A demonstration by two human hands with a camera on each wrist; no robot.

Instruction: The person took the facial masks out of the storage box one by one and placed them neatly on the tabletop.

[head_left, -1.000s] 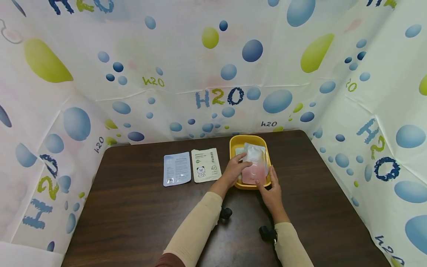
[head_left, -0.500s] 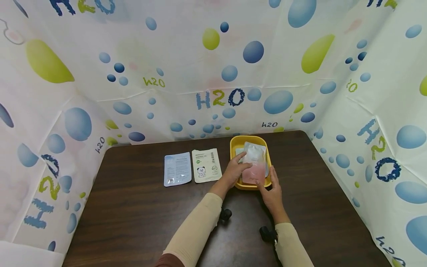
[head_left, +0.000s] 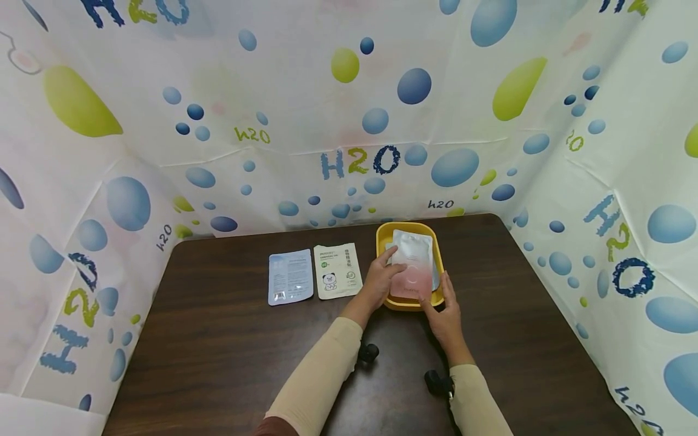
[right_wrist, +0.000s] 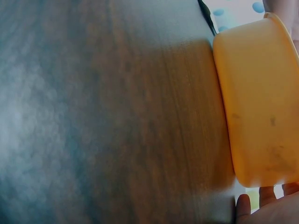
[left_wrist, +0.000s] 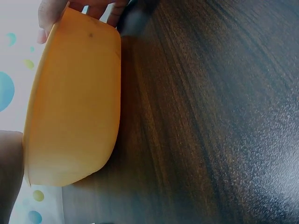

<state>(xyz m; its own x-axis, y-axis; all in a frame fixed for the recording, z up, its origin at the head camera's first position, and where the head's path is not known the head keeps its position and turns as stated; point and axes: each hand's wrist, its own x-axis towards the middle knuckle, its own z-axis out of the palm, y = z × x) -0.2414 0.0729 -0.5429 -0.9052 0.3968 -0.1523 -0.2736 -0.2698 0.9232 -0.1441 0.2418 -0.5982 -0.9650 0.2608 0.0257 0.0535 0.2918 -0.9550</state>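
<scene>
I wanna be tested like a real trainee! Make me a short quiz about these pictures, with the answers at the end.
1. True or false: the cream packet lies between the blue packet and the yellow tub.

2. Which view shows the pink-and-silver packet?
A) left wrist
B) right wrist
C) head

3. Fill in the blank: in the head view, the big letters in the middle of the cloth behind the table spell ___.

Key:
1. True
2. C
3. H2O
</scene>
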